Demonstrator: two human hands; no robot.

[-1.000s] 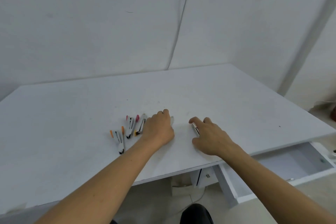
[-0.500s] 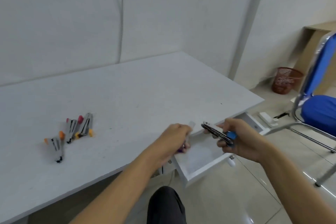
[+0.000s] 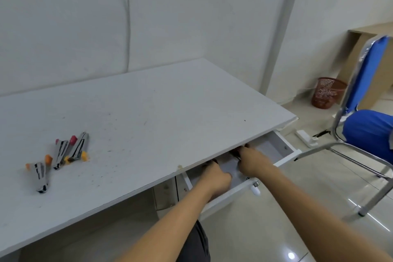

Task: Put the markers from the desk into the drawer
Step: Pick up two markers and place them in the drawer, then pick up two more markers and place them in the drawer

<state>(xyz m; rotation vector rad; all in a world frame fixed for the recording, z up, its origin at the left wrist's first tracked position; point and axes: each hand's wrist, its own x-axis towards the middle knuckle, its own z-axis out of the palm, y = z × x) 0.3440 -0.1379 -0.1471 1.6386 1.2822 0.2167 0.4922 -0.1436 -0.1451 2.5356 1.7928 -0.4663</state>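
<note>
Several markers lie grouped at the desk's left: an orange-capped one point(image 3: 40, 173), a pink-capped one point(image 3: 61, 153) and a grey one with yellow caps point(image 3: 78, 149). The white desk point(image 3: 159, 112) has its drawer point(image 3: 276, 151) pulled out under the front right edge. Both hands are inside the drawer. My left hand point(image 3: 214, 178) is curled with its fingertips under the desk edge, and a dark marker end shows at them. My right hand point(image 3: 253, 162) grips a dark marker point(image 3: 236, 156), mostly hidden by the desk edge.
A blue chair with a metal frame point(image 3: 365, 132) stands right of the drawer. A red mesh wastebasket point(image 3: 327, 92) sits by the far wall and a white power strip point(image 3: 306, 137) lies on the floor. The drawer's knob point(image 3: 256, 189) juts from its front panel.
Both hands lifted markers off the desk, carried them right and have gone down into the open drawer. My view has swung right. The markers left on the desk have not moved.
</note>
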